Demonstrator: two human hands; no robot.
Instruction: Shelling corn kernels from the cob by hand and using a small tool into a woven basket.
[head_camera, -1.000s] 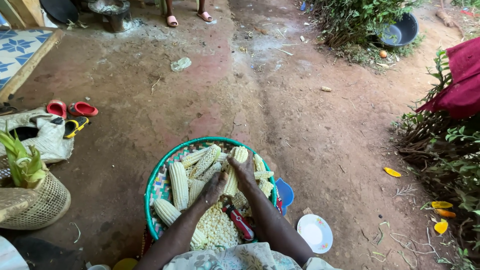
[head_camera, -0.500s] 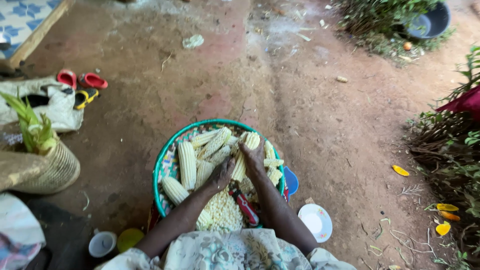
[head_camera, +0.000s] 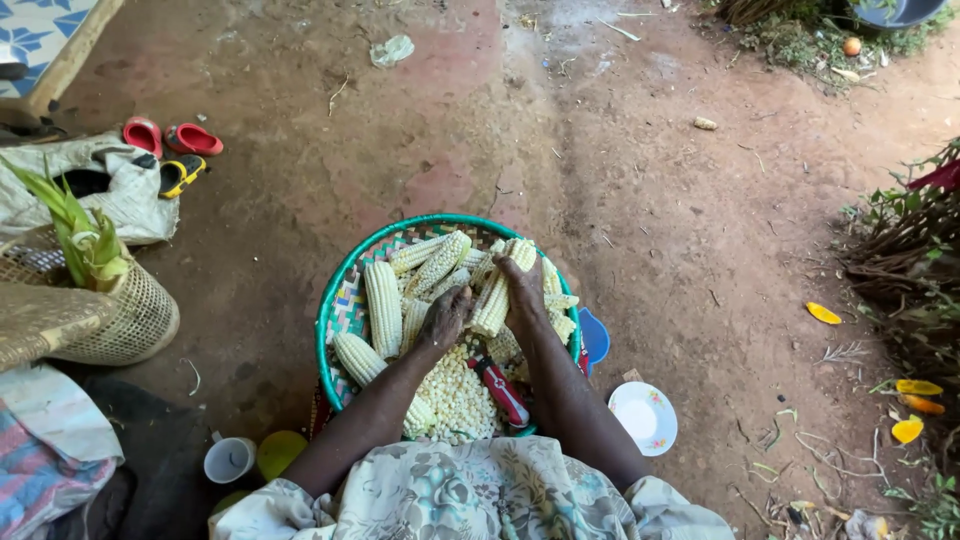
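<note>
Dirt yard, woven basket (head_camera: 345, 300) | both arms reach forward | left hand (head_camera: 446, 315) and right hand (head_camera: 522, 290) clamp one corn cob (head_camera: 496, 292) between their fingers, kernels (head_camera: 455, 395) below

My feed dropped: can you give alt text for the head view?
Both hands, left hand and right hand, grip one corn cob over a green-rimmed woven basket of cobs and loose kernels. A red-handled knife lies inside.

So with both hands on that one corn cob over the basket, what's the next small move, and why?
Probably push the thumbs along the cob to strip kernels. Both the left hand and the right hand grip it above the basket, and loose kernels already lie piled beneath.
</note>
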